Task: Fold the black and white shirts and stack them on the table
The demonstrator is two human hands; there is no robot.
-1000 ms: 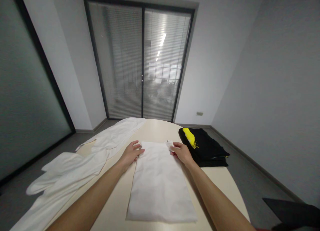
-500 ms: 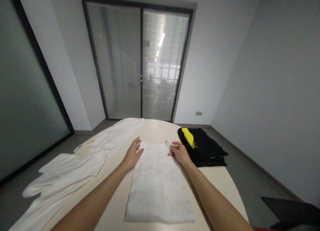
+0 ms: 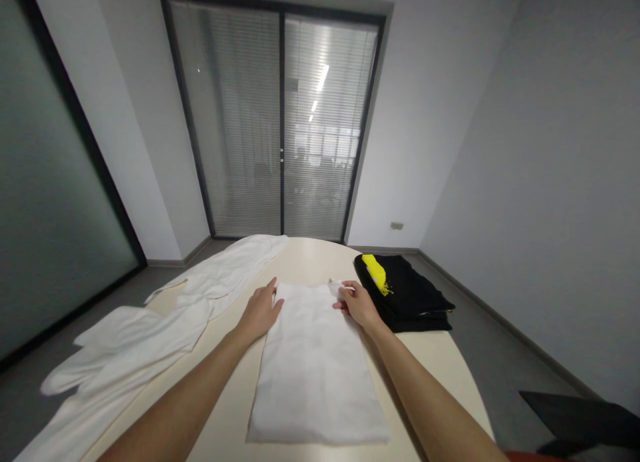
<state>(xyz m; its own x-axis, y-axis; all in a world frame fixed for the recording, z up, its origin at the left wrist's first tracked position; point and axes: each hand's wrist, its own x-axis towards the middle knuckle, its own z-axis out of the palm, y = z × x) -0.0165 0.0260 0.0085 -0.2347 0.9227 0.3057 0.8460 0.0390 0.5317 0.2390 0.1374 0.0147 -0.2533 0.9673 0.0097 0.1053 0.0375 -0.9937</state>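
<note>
A white cloth [image 3: 319, 369], folded into a long rectangle, lies flat on the pale table [image 3: 310, 259] in front of me. At its far left corner is my left hand [image 3: 260, 312], thumb and fingers apart, touching the edge and holding nothing. My right hand [image 3: 359, 304] pinches the far right corner of the same cloth, where a small piece is slightly raised.
Loose white cloth [image 3: 185, 315] spreads along the table's left side and hangs over the edge. Folded black garments [image 3: 410, 289] with a yellow print are stacked at the right. A dark chair part [image 3: 580, 419] stands at the lower right.
My left hand has shifted slightly left, its fingers now straighter along the cloth's corner. The right hand stays at its corner, almost unmoved.
</note>
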